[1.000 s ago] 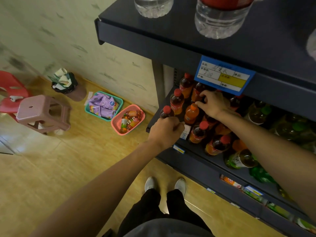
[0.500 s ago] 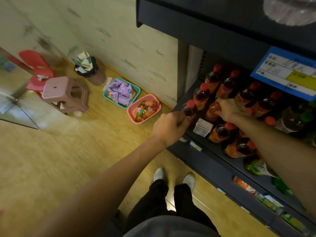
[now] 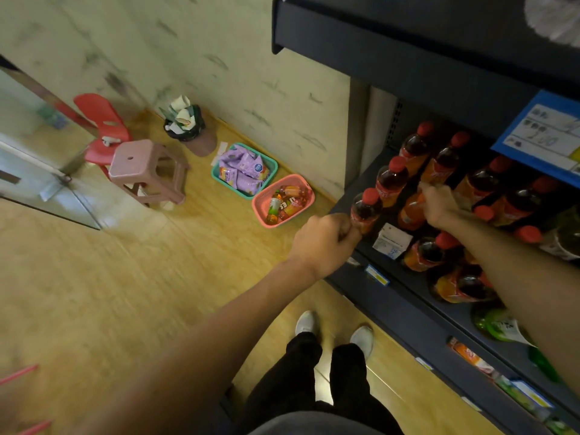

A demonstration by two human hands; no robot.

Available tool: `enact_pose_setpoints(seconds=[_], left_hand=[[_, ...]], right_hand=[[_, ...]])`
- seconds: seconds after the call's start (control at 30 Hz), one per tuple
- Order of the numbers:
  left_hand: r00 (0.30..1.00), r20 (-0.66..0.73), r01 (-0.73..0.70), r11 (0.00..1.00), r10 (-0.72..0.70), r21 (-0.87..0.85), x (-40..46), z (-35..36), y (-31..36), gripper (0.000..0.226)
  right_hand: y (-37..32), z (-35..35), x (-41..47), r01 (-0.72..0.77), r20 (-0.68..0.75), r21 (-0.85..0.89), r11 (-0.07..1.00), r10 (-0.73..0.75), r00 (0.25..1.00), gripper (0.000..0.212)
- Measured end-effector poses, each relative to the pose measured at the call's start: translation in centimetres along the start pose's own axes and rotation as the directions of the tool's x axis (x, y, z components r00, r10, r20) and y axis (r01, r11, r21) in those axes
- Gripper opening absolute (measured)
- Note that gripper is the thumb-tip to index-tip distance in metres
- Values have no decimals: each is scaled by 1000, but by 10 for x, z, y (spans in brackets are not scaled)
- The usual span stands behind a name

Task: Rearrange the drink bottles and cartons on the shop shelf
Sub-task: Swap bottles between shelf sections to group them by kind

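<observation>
At the front left corner of the dark shelf (image 3: 405,302), the left hand (image 3: 323,243) is closed in a fist around the lower body of a red-capped bottle (image 3: 365,210); bottle upright, cap and shoulder clear above the knuckles. One row in, the right hand (image 3: 439,204) is curled over the top of an orange bottle (image 3: 408,215), fingers wrapped, cap hidden beneath the palm. More red-capped bottles stand behind. A white paper tag (image 3: 392,241) lies flat between the two hands.
</observation>
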State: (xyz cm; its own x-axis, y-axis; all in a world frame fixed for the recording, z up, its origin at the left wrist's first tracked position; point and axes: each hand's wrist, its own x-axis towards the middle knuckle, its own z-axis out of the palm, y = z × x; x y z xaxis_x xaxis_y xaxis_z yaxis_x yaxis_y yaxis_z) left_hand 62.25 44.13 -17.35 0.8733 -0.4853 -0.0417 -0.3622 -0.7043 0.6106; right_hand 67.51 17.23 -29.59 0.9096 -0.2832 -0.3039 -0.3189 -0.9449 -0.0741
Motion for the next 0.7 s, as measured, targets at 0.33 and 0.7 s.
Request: enact_pose_setpoints(seconds=[0.33, 0.7], left_hand=[[1000, 28, -11, 999, 12, -39, 4, 7, 19, 41], [981, 78, -177, 984, 177, -8, 22, -5, 46, 44]], right_hand=[[1, -51, -50, 59, -184, 251, 966, -12, 983, 33], [-1, -140, -157, -58, -332, 503, 863, 254, 908, 38]])
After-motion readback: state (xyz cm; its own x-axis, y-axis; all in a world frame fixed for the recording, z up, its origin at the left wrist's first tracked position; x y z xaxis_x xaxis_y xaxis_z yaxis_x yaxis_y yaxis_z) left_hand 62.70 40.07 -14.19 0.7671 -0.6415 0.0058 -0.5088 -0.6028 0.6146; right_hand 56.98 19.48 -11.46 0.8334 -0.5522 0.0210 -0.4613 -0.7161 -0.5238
